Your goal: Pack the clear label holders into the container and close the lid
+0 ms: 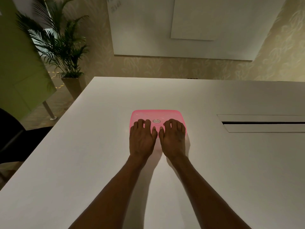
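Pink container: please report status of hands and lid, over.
Left hand and right hand press down on pink lid, fingers bent. Lid looks seated; label holders not visible. Nothing blocks the hands.

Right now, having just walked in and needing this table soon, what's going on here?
A person has both hands on top of a pink container on the white table. The left hand and right hand sit side by side, pressing down on the lid, which looks already on. No clear label holders are in view, so the person seems to be finishing the closing.
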A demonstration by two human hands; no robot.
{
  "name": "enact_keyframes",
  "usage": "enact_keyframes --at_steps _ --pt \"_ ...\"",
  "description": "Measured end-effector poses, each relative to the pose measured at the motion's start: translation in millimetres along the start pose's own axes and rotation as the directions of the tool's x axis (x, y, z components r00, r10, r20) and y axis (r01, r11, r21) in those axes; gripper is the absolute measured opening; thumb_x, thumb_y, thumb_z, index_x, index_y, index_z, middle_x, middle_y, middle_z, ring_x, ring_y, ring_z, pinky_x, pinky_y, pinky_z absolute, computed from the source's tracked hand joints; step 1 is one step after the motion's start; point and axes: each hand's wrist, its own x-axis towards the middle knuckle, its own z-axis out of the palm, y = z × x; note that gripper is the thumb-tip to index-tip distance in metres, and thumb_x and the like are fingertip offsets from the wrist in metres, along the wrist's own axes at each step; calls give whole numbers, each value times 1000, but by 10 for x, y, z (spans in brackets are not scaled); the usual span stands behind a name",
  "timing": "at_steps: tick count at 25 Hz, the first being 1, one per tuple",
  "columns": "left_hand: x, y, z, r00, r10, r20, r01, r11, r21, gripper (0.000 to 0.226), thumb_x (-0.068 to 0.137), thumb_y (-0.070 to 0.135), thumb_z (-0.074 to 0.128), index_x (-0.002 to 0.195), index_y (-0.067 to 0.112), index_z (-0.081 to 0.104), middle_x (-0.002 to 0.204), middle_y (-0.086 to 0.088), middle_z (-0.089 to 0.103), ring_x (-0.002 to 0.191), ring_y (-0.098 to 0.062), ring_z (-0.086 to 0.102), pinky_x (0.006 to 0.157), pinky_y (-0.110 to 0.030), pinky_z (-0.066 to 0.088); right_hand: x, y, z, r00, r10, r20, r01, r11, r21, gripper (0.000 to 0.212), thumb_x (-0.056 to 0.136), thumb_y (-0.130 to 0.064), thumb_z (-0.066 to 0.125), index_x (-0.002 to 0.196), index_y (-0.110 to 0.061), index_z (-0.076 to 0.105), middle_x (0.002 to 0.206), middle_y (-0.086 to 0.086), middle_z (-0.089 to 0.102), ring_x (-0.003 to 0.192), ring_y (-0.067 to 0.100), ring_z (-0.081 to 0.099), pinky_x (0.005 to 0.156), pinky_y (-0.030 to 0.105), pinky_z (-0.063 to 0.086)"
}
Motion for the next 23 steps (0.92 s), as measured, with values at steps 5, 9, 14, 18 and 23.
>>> enact_keyframes --at_steps 5,9,14,18,23 --pt "-13 7 -70 999 44 18 -44 998 -35 36 103 33 44 120 11 67 117 -11 69 105 -29 63 93 -41 48 -54 -4 38 1000 18 -17 -17 1000 25 31 104 -36 40 114 -16 63 120 6 64 111 27 59 103 43 45" --pt "-51 -2 -88 998 53 35 -50 996 -80 38 107 35 43 125 12 67 126 -10 68 117 -30 62 105 -43 45 -126 35 -11 1000 -19 3 19 999 42 32 105 -37 46 120 -16 65 125 7 65 117 29 60 106 44 45" --pt "-206 -103 -199 990 138 -12 -138 988 -74 38 104 30 54 131 7 68 133 -17 65 127 -36 59 107 -49 47 -295 93 -129 993 -122 7 122 993 -12 42 105 -35 54 140 -14 62 142 10 63 135 31 57 118 50 41" --pt "-326 -86 -223 991 128 -46 -130 990 -49 42 106 28 45 132 3 67 126 -17 68 119 -37 63 104 -49 50 -335 100 -210 984 -142 105 146 989 -30 50 109 -39 43 152 -14 50 157 8 50 149 29 43 126 51 28" --pt "-628 -261 -78 962 228 -151 -238 970 -51 50 105 26 46 149 2 51 156 -15 49 149 -30 41 121 -54 32 -456 153 -251 981 -195 13 195 980 28 63 109 -45 37 163 -15 27 172 5 21 161 22 14 129 51 18"
